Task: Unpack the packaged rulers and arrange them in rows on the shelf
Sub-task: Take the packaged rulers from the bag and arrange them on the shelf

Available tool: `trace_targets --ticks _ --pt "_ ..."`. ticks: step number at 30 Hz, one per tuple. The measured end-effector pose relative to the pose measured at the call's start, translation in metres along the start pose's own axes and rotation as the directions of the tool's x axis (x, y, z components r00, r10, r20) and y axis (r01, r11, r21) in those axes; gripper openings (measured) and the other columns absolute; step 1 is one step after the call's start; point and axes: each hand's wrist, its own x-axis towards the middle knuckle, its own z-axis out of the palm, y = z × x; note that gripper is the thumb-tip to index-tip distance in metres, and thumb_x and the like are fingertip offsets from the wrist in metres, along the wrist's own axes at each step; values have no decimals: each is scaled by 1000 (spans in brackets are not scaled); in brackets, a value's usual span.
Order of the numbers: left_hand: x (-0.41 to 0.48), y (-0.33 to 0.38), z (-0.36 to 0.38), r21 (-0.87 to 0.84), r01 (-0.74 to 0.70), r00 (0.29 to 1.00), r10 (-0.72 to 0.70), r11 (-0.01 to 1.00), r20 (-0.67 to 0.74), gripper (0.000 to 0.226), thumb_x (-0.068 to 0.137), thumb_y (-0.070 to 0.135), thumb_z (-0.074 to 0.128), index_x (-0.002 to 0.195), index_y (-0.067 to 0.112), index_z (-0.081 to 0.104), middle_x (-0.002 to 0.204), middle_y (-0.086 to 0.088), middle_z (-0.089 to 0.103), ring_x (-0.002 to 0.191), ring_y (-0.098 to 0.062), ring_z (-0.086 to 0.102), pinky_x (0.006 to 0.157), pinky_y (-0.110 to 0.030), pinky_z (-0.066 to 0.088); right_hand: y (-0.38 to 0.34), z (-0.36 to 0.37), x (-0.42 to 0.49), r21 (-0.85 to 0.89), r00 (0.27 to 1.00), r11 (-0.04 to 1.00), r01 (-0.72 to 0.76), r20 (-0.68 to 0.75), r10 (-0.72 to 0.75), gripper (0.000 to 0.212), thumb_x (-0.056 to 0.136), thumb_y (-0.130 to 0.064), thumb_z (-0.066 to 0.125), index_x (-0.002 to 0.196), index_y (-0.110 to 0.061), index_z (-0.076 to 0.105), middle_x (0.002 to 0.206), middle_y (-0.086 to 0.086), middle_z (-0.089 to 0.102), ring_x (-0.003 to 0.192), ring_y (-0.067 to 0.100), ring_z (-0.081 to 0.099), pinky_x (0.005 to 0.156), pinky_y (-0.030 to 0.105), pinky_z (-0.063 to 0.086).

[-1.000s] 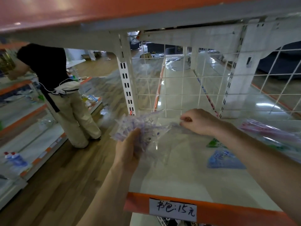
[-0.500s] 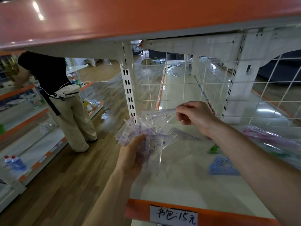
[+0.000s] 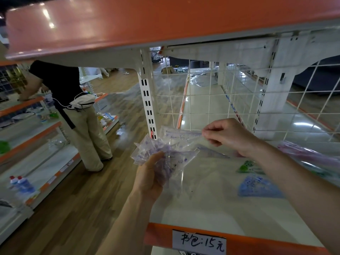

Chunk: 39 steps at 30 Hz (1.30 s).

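My left hand (image 3: pixel 153 174) grips a fanned bundle of clear, purple-printed ruler packets (image 3: pixel 161 157) above the left front part of the white shelf (image 3: pixel 202 208). My right hand (image 3: pixel 227 137) pinches the right end of one clear packaged ruler (image 3: pixel 181 134), held level just above the bundle. Another clear ruler set (image 3: pixel 213 150) lies on the shelf under my right wrist.
Blue (image 3: pixel 257 186) and green (image 3: pixel 248 167) packets and a pink-striped packet (image 3: pixel 309 155) lie on the shelf's right. A wire grid (image 3: pixel 211 100) backs it; an orange shelf (image 3: pixel 147 24) hangs overhead. A person in beige trousers (image 3: pixel 86 124) stands left in the aisle.
My right hand has lifted from the shelf surface and drawn one packaged ruler up and rightwards out of the bundle. My left hand keeps the bundle almost still.
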Motion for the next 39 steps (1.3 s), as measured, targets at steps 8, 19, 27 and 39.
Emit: trace_targets --ticks 8,19,27,39 --pt "2 -4 -1 -6 -23 999 23 1000 28 52 77 9 69 126 -2 56 125 -28 57 110 -44 57 74 -38 56 0 6 1 -208 969 962 -178 131 208 27 94 -27 55 97 -7 73 81 -3 66 76 10 57 70 22 44" --pt "-1 -4 3 22 -27 997 26 999 74 38 85 8 60 120 -5 58 97 -21 67 78 -29 67 72 -38 59 6 23 0 -37 980 988 -150 129 153 7 81 -5 71 78 -10 67 61 -4 59 48 1 50 51 16 42" --pt "2 -6 -2 21 -76 996 75 997 45 31 87 5 57 117 -1 62 111 -30 64 89 -34 66 68 -38 58 8 -5 4 46 993 992 -121 1 121 10 88 -14 64 92 -18 72 87 5 68 76 12 57 63 17 45" --pt "-1 -6 3 41 -60 998 58 997 34 36 88 2 57 123 -4 58 113 -27 64 87 -30 69 67 -35 59 11 -6 1 -760 947 576 301 165 -276 22 91 -25 56 100 -8 68 88 3 61 80 20 58 77 36 48"
